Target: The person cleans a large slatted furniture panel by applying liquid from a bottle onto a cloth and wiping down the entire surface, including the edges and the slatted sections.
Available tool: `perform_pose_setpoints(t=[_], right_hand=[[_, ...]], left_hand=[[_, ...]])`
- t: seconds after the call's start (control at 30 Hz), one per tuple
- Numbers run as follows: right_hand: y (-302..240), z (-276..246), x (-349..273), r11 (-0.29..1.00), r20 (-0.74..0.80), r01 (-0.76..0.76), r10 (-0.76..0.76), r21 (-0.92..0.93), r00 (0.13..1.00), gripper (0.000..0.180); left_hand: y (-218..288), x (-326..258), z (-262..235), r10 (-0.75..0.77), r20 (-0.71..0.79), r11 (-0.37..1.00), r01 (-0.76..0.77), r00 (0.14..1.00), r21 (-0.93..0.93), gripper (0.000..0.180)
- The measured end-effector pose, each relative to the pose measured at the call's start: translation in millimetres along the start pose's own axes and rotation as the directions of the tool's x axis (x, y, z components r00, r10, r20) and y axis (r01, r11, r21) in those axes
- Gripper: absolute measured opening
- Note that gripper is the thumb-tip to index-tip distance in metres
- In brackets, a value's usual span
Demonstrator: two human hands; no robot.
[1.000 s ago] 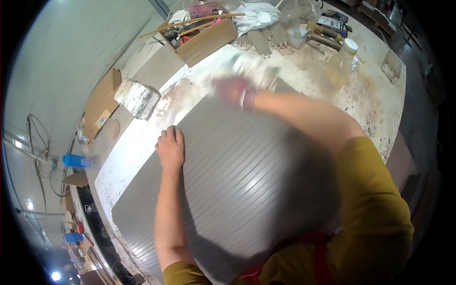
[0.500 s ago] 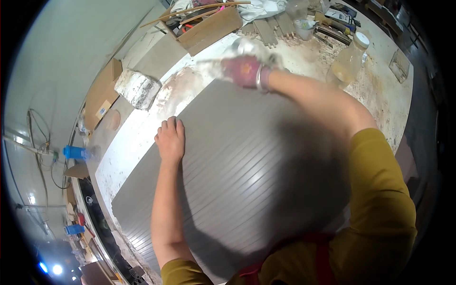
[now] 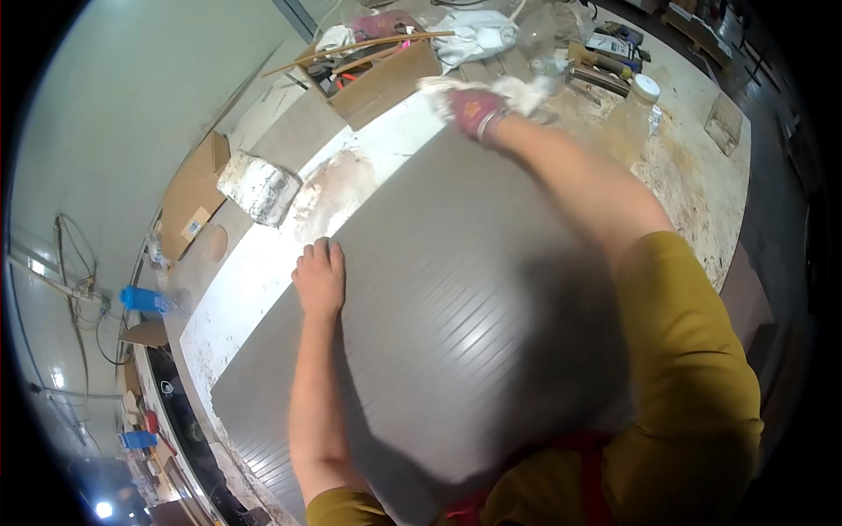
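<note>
A wide grey panel with fine parallel grooves lies in front of me, partly in the shadow of my body. Bare and flat, my left hand rests on the panel's left edge, fingers stretched toward the far side. At the panel's far end my right hand, in a pink glove, is closed on a crumpled white cloth. The cloth spreads out on both sides of the glove; the fingertips are hidden in it.
A stained white worktop surrounds the panel. Beyond my right forearm stands a clear bottle with a white cap. Hand tools and an open cardboard box of odds and ends lie at the back. A white-smeared block sits left.
My right hand has moved the cloth rightward and farther off along the panel's far end. My left hand stays on the panel's edge. The whole view has shifted slightly.
</note>
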State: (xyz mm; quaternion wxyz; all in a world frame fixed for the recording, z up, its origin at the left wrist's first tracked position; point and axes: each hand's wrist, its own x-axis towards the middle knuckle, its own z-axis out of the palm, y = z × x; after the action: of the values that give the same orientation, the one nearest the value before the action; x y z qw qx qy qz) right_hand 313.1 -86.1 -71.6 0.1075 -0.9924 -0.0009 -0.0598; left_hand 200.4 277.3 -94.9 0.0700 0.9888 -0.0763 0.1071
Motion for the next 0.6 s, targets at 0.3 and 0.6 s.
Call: perform_pose_setpoints(t=[0.3, 0.6], right_hand=[[-43, -11, -55, 0.798, 0.045, 0.514, -0.554, 0.316, 0.832, 0.035], [67, -23, 25, 0.999, -0.133, 0.017, -0.01, 0.049, 0.991, 0.028]], left_hand=[[-4, -3, 3, -0.003, -0.047, 1.0, 0.001, 0.999, -0.026, 0.032], [-3, -1, -2, -0.024, -0.035, 0.999, 0.023, 0.999, -0.024, 0.033]])
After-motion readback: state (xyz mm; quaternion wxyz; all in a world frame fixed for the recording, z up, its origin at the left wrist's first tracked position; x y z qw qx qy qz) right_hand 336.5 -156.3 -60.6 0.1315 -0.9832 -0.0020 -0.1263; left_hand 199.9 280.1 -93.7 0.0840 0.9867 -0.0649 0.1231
